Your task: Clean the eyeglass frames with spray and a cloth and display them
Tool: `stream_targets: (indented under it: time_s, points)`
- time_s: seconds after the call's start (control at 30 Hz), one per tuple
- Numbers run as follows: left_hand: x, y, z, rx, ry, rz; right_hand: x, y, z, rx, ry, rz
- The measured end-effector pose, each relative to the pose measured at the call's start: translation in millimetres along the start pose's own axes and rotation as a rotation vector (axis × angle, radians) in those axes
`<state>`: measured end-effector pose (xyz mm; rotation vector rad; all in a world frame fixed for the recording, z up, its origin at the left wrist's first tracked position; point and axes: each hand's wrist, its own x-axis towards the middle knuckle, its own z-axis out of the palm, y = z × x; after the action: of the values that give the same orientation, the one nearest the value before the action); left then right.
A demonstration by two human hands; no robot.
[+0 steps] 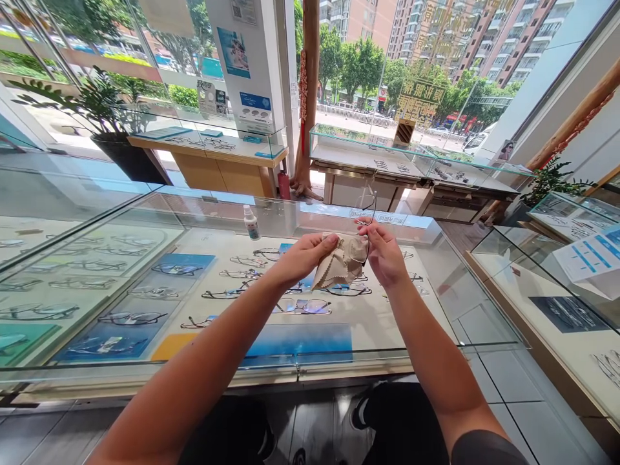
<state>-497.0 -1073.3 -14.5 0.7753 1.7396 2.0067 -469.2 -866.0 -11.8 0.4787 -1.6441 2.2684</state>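
Observation:
My left hand is closed on a beige cleaning cloth with zigzag-cut edges, the thumb lying on top. The cloth is folded around part of a pair of eyeglasses. My right hand pinches the thin dark frame of these eyeglasses, and one lens stands up above the fingers. The other lens is mostly hidden by the cloth. Both hands are above the glass top of a display case. Beyond my left hand, a small white spray bottle stands upright on the glass.
Rows of eyeglasses lie inside the case under the glass. Another display case with a white box stands to the right. Low showcases line the windows, with a potted plant at the left and a red fire extinguisher.

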Motion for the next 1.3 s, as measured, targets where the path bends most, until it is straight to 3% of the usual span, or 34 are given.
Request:
stream_targets:
  time_s: [0.37,0.57,0.9,1.1,1.3]
  points:
    - [-0.7,-10.6,13.8,0.030,-0.043,0.040,-5.5,12.4,13.4,0.051,0.004,0.134]
    - [2.3,-16.5,17.2,-0.027,0.050,0.028,-7.7,20.6,19.3,0.043,0.012,0.110]
    - [1.3,-10.0,21.0,-0.063,0.144,0.060,-11.6,25.4,22.4,-0.064,0.018,0.099]
    - [-1.8,-9.8,15.9,-0.004,0.069,0.010,-10.5,21.7,18.3,-0.034,0.037,0.100]
    - [-4.0,-4.8,15.5,0.026,-0.055,0.059,-8.6,15.3,16.2,0.036,0.087,0.095]
